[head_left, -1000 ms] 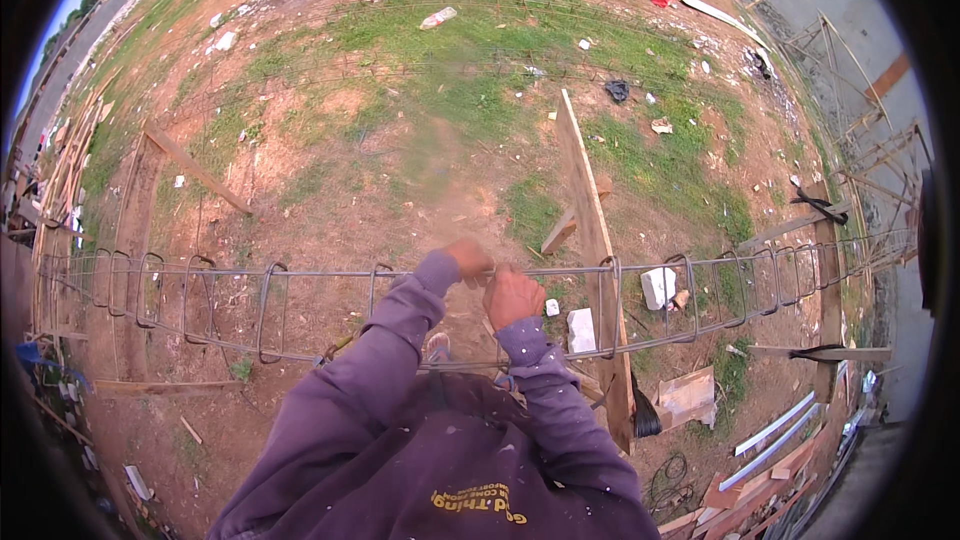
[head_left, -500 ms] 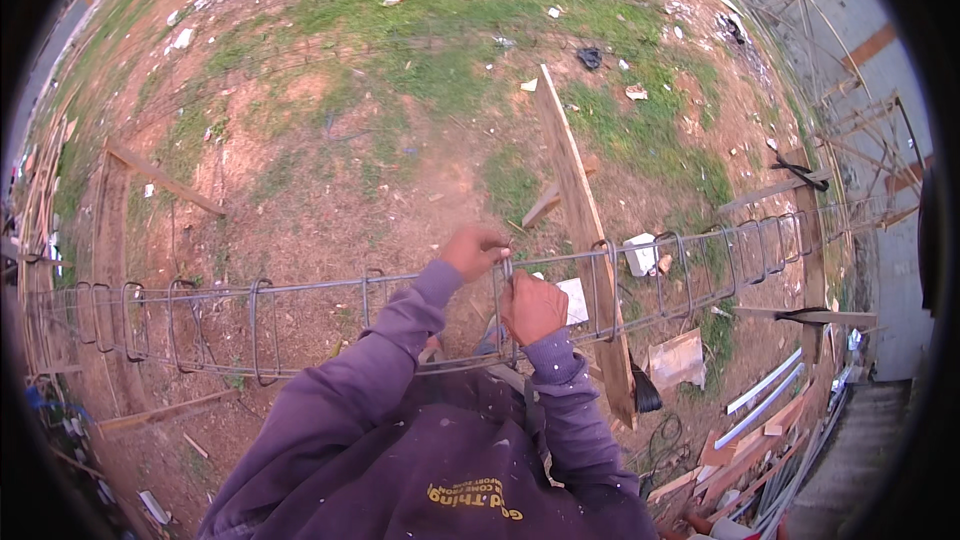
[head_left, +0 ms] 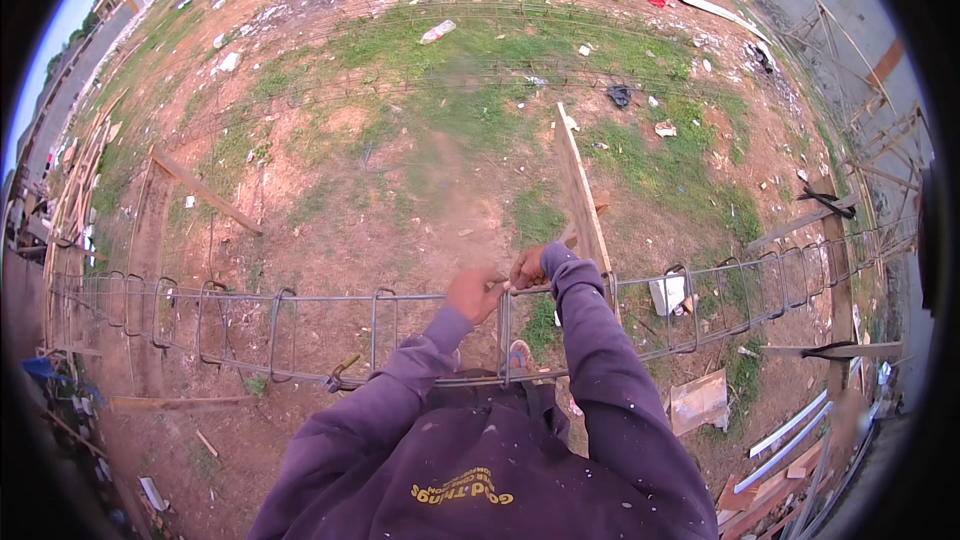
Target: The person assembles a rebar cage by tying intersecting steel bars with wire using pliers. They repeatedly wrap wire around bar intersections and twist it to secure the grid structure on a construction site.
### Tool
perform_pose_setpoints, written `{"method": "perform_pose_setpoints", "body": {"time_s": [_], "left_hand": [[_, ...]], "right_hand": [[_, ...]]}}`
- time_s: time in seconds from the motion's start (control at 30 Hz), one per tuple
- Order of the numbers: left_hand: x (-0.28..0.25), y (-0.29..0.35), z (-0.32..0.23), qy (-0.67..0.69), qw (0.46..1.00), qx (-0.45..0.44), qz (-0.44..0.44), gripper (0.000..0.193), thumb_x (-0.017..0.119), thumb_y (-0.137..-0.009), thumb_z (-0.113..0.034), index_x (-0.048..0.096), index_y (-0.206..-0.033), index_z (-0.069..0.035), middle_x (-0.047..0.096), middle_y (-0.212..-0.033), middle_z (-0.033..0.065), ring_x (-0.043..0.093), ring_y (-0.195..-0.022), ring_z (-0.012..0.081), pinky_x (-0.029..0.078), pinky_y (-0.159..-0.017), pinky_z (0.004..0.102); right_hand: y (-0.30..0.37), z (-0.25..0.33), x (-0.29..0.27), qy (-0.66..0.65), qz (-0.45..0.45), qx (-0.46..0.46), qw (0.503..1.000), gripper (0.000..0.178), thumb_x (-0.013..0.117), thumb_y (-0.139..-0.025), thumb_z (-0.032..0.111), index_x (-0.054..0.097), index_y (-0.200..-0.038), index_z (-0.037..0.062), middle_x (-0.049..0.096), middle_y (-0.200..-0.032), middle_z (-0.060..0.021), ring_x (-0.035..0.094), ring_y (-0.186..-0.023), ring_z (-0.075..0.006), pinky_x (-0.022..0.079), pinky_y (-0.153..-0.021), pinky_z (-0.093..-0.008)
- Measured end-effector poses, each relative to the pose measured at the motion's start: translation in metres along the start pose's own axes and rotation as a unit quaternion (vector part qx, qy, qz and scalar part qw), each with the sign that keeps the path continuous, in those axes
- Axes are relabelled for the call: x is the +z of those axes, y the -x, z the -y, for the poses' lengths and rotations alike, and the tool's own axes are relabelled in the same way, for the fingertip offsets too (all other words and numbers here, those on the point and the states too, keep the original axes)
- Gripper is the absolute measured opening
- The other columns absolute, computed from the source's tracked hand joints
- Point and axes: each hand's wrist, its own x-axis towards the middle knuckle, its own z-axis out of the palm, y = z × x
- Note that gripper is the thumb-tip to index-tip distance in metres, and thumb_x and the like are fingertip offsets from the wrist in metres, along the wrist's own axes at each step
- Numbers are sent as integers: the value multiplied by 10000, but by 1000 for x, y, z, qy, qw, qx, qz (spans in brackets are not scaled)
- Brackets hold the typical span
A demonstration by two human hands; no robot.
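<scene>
A long cage of steel rebar (head_left: 325, 297), thin bars ringed by square stirrups, stretches across in front of my waist. My left hand (head_left: 475, 293) is closed in a pinch at the upper bar, beside the top corner of a stirrup (head_left: 505, 338). Right against it, my right hand (head_left: 528, 267) has its fingers pressed together at the same corner, its wrist arched over the bar from the far side. Whatever sits between the fingertips is too small to make out. On the lower bar near my left forearm rests a plier-like tool (head_left: 343, 372).
An upright wooden board (head_left: 583, 190) rises just beyond my right forearm. Wooden supports (head_left: 838, 270) stand under the cage's right end, with others at left. Scrap boards and metal strips (head_left: 790, 440) lie at lower right. A white block (head_left: 667, 294) sits behind the cage.
My right hand has risen from the stirrup's side to the upper bar, meeting the left hand's fingertips. My left hand has come down slightly. The plier-like tool has come into sight beside my left forearm.
</scene>
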Motion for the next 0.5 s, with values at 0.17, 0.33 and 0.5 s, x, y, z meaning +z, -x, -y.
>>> {"method": "perform_pose_setpoints", "body": {"time_s": [0.17,0.33,0.5], "left_hand": [[9,9,-5,-25,998,-52,-32,234,739,-792,-270,754,-907,-67,710,-810,141,680,-704,248,527,-650,345],[11,11,-5,25,997,-35,-69,226,744,-786,-256,752,-893,-57,714,-795,125,679,-683,234,527,-641,336],[13,11,-10,54,995,-69,-51,210,719,-793,-251,741,-873,-59,702,-751,128,671,-646,247,518,-622,342]], "right_hand": [[34,6,31,126,-332,-174,919,149,752,-765,211,744,-860,96,624,-654,-46,602,-612,-171,468,-557,-359],[116,12,125,59,-502,-162,847,226,616,-813,206,691,-976,69,653,-1041,-122,649,-890,-331,509,-739,-449],[89,14,173,44,-492,-124,861,580,529,-856,161,389,-1410,62,384,-1471,-161,620,-996,-405,524,-792,-485]]}}
